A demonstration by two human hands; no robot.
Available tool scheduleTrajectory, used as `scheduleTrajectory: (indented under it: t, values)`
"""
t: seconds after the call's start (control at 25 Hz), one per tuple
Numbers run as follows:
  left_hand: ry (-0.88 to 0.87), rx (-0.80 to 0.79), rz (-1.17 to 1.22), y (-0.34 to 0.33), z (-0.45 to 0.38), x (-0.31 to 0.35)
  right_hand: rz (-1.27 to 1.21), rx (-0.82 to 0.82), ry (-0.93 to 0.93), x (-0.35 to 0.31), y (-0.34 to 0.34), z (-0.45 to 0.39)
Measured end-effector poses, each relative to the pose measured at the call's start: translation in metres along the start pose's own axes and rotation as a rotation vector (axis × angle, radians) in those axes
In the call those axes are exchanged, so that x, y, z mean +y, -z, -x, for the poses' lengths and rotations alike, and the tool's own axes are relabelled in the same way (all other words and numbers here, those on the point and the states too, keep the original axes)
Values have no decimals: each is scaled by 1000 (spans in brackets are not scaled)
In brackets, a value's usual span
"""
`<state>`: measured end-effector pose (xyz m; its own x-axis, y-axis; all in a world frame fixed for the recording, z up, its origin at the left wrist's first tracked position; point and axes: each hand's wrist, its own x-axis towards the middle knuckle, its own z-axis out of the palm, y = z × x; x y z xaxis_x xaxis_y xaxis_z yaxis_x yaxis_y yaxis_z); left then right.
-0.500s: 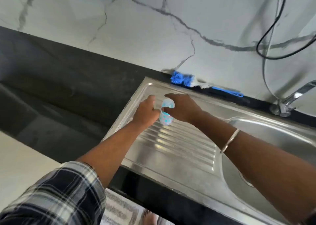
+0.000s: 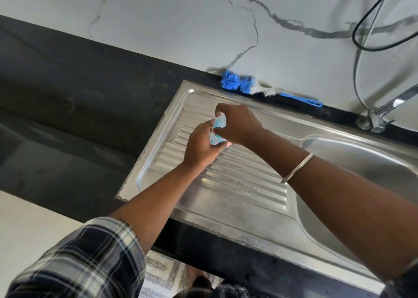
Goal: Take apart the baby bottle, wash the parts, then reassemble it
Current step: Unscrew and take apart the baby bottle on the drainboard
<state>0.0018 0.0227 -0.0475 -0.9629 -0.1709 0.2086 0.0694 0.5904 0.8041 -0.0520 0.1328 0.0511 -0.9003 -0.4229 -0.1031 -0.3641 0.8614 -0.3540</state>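
Nearest, at 7 o'clock: plaid sleeve (image 2: 77, 259), forearm running up toward centre.

Change vs half a sec ago: left hand (image 2: 199, 146) was beside the bottle w/ knuckles against it; now it's wrapped round the lower part from below-left, fingers curled under. Right hand (image 2: 237, 123) has gone from side-on to clamped over the upper end, fingers curled down round it. Both hands grip the baby bottle (image 2: 218, 129); neither slack. Bottle looks lifted a bit off the drainboard (image 2: 237, 184), though hard to be sure.

Meaning, as I read it: two-handed opposing hold = set-up for twisting the top off, so disassembly is only starting. No loose parts seen anywhere, nothing washed yet.

Bottle sits just above frame centre, over the ribbed drainboard's far-left part. Long axis runs approx 7 to 1 o'clock; top end likely toward 1 o'clock under the right hand, base toward 7 in the left. Cap/teat hidden, so can't confirm.

Further out: sink bowl (image 2: 362, 173) at 3 o'clock, bangle (image 2: 296, 168) on right wrist. Farthest: blue bottle brush (image 2: 239, 84) at 12–1 along the wall, tap (image 2: 384, 110) at 2 o'clock.
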Motion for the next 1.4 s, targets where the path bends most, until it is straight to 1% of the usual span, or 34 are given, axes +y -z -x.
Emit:
scheduleTrajectory:
  t: [0.2,0.32,0.44,0.64,0.72,0.84,0.92,1.08,1.16,1.2,1.24,1.36,1.4]
  values:
    - [62,130,66,-18,-2,2,27,30,-9,2,-4,-9]
    - [57,142,39,-21,-6,-1,97,2,38,7,-1,-14]
    - [65,97,81,-19,-11,-7,144,-65,139,8,6,-24]
    - [87,36,188,-16,-16,-12,228,-275,352,12,31,-28]
    - [91,42,207,-17,-16,-14,233,-247,328,12,28,-26]
    - [38,88,201,-16,-12,-8,226,-107,123,5,15,-26]
    - [27,80,218,-16,-12,-9,262,-87,102,1,13,-31]
    - [81,10,340,-14,-14,-12,396,-201,306,-3,28,-33]
    - [83,1,349,-14,-14,-11,416,-248,402,1,33,-35]
    - [82,-1,349,-14,-14,-10,406,-249,416,4,33,-35]
    - [82,1,351,-15,-14,-11,377,-237,381,6,32,-35]
    - [71,25,350,-18,-14,-15,272,-167,154,4,23,-35]
    - [69,23,344,-18,-14,-17,284,-155,134,1,21,-35]
